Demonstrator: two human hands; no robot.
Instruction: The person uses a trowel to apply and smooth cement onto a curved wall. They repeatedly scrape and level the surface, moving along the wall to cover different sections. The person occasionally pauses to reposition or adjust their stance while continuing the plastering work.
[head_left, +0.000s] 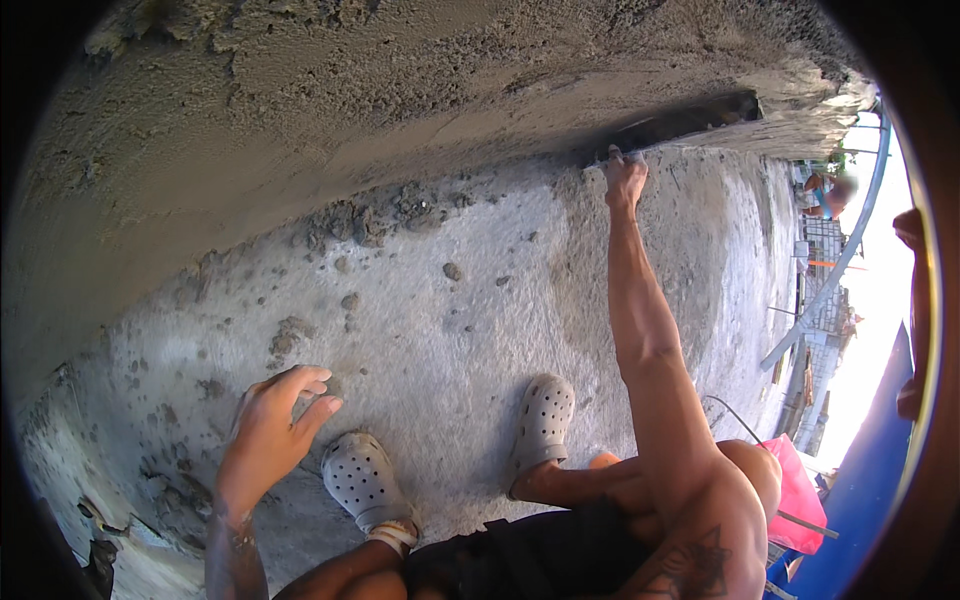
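My right hand point(627, 180), arm stretched far out, is closed on a plastering trowel point(695, 118) with a long dark blade. The blade lies against the low part of the wall point(350, 110), which is coated in wet grey mortar. Its handle is mostly hidden by my fingers. Over the concrete floor point(440, 340), my left hand point(275, 430) hovers at the lower left. The fingers there are loosely bent, thumb apart, with nothing between them.
Mortar lumps point(370, 225) lie along the wall's foot and across the floor. Both my feet are in pale clogs point(363, 480). To the right are a pink piece of material point(800, 495), a blue surface point(880, 450), a curved grey pipe point(840, 270) and a distant person point(828, 195).
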